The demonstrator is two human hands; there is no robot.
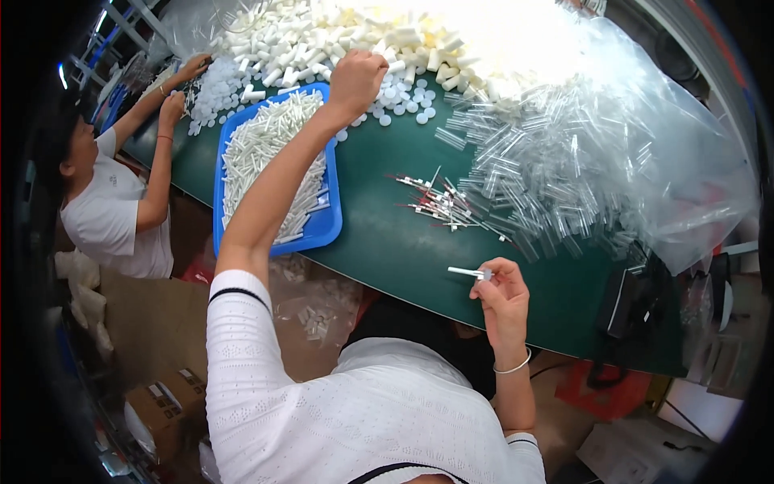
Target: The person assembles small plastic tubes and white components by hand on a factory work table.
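My left hand (360, 79) reaches far across the green table to the edge of a heap of short white cylinders (322, 40), close to some round translucent discs (403, 101). Its fingers are curled closed, and what lies in them is hidden. Nearer to me, above the table's front edge, my right hand (506, 302) pinches a thin white stick (463, 271) with a small translucent disc (486, 275) at its finger end. The stick points left. Under my left forearm stands a blue tray (334, 230) full of white sticks (266, 145).
A small pile of thin red-and-white sticks (443, 202) lies mid-table. To its right spreads a heap of clear tubes (540, 169), beside a large clear plastic bag (685, 145). At the left another person (121, 194) handles things near more discs (218, 89). A black box (625, 298) sits front right.
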